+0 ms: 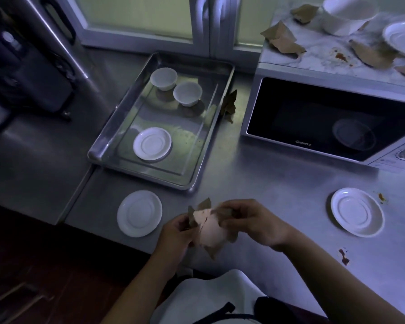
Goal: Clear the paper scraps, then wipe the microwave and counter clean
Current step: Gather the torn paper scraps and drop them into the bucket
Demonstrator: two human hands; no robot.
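Both hands work at the near edge of the tabletop (278, 183). Left hand (173, 235) and right hand (248, 220) each pinch a side of one wad of torn brown paper scraps (208, 230), fingers curled around it. The wad is held just above the surface between the two palms, probably so loose pieces get bunched into one load before being thrown out.

Just left of the left hand: a white saucer (139, 213), lying flat. Well right of the right hand: a second saucer (357, 212), with a small orange smear (382, 197) at its far side. Near the right forearm, a dark red stain (343, 253).

Beyond the hands: a steel tray (103, 153) holding two small cups (164, 78) upside down and one more saucer. A brown scrap (229, 104) sits wedged between the tray's right wall and the microwave (325, 118), door closed.

Far right and beyond, on the microwave's top: more scraps (282, 38) scattered around a white bowl (346, 15) and a plate (402, 36), plus reddish spots (340, 56).

Judgement: clearing is partly done; the scraps by the tray and on top are still to be collected. No cloth is in sight, so wiping has likely not begun. Stains will need it.
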